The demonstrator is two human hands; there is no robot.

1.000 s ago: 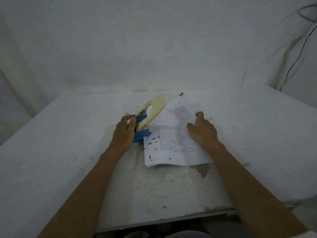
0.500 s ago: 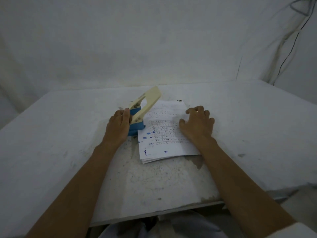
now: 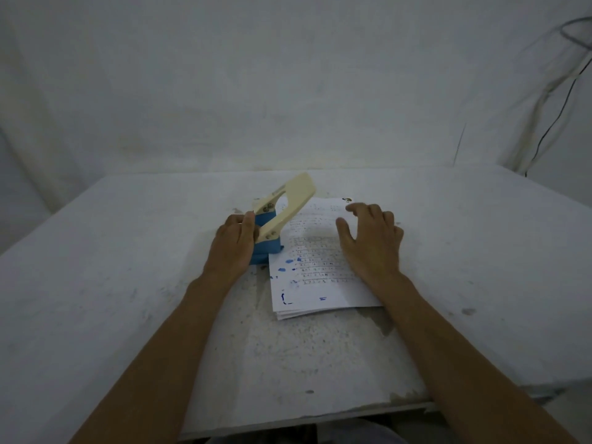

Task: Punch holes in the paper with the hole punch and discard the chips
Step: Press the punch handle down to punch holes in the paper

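Two bare forearms reach forward from the bottom of the view across a worn, speckled white surface (image 3: 288,357). Between them lies a thin stack of paper (image 3: 307,283), printed with rows of text and spotted with blue ink. The right hand (image 3: 371,241) rests palm-down on the stack with fingers spread and grasps nothing, apparently pinning the sheets so they cannot shift. The left hand (image 3: 234,245) is curled around the blue base of the hole punch (image 3: 275,225), which sits at the paper's left edge; this grip seems meant to steady the tool. Its cream lever is raised, slanting up and away over the far part of the page, so the punch is likely not yet pressed. Whether the paper's edge sits inside the slot cannot be told. Beyond, a plain white wall backs the surface, with cables (image 3: 557,100) hanging at the far right.
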